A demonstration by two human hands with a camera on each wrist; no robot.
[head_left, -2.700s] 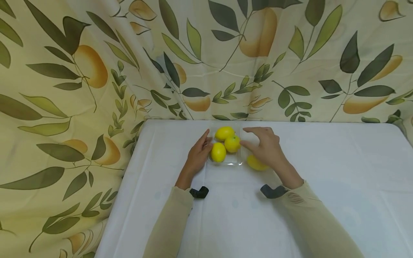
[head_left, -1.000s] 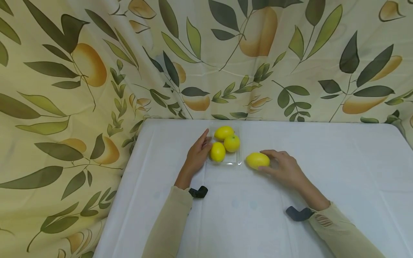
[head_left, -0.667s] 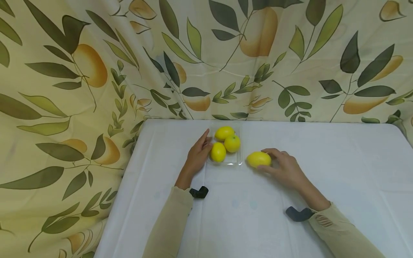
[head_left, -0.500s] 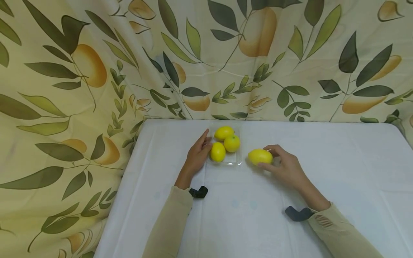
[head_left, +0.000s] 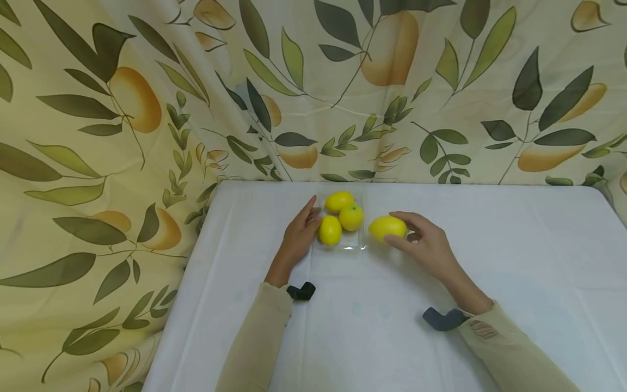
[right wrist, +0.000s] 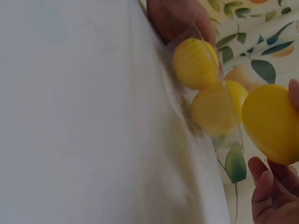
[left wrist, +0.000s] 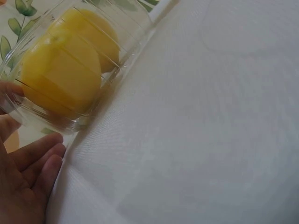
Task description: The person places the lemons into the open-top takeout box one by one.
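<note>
In the head view, my right hand (head_left: 428, 245) holds a yellow lemon (head_left: 383, 229) between thumb and fingers, just right of a clear plastic container (head_left: 355, 247). The right wrist view shows this held lemon (right wrist: 271, 123) raised about level with the container's upper part. Three more lemons (head_left: 330, 231) lie inside the container, grouped toward its left and back. My left hand (head_left: 297, 237) grips the container's left side, thumb at the rim. In the left wrist view, the lower fingers (left wrist: 46, 156) of that hand are loosely bent below the container.
A white cloth (head_left: 352, 337) covers the table under the container. Behind and to the left hangs a curtain (head_left: 338, 136) printed with leaves and fruit, close to the table's back edge. A dark wrist mount (head_left: 443, 319) sticks out from the right sleeve.
My right hand moved from the container down to the lemon on the table, took hold of it, and has raised it and brought it leftward to the container's right side. The left hand stayed put.
</note>
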